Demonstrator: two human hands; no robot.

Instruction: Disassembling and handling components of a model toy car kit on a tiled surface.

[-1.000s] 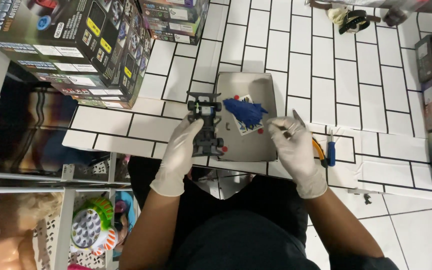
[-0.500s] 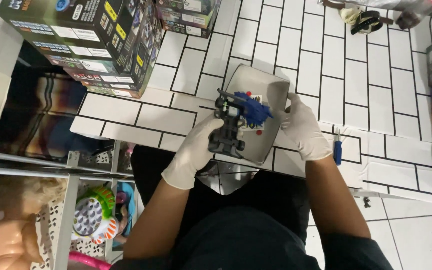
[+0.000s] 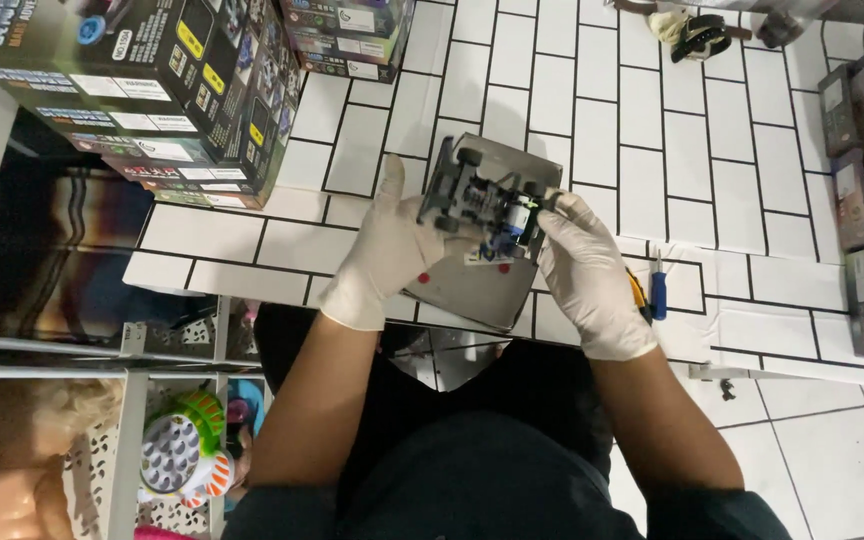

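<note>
1. White tiles with dark grout cover the worktop [image 3: 592, 110] you are bent over; its front edge runs just ahead of your lap.

2. Your toy car chassis [image 3: 484, 208] is lifted above a grey tray [image 3: 472, 290] near that front edge, held between your two gloved hands and tilted, with its wheels toward the upper left.

3. Your left hand [image 3: 384, 255] has its fingers wrapped under and around the wheel end, thumb standing up; your right hand [image 3: 584, 275] has its fingers curled onto the opposite end, close to the blue-and-silver part.

4. Expect it to be light and rigid, made of small plastic parts. The frame should take a firm hold, but the exposed bits in the middle look delicate, so grip the outer frame and the wheels rather than the inner workings. Gloves on smooth plastic may slip a little.

5. To look at, it is an open, dark skeleton with black wheels, a blue patch and a pale cylinder at the right end; no body shell is on it.

6. On the tray sit a few small red dots and a scrap of something pale; what they are cannot be made out.

7. A blue-handled screwdriver [image 3: 658, 292] lies just beside your right wrist on the tiles.

8. Stacked printed toy boxes [image 3: 152, 90] stand at the far left, well apart from the tray.
</note>
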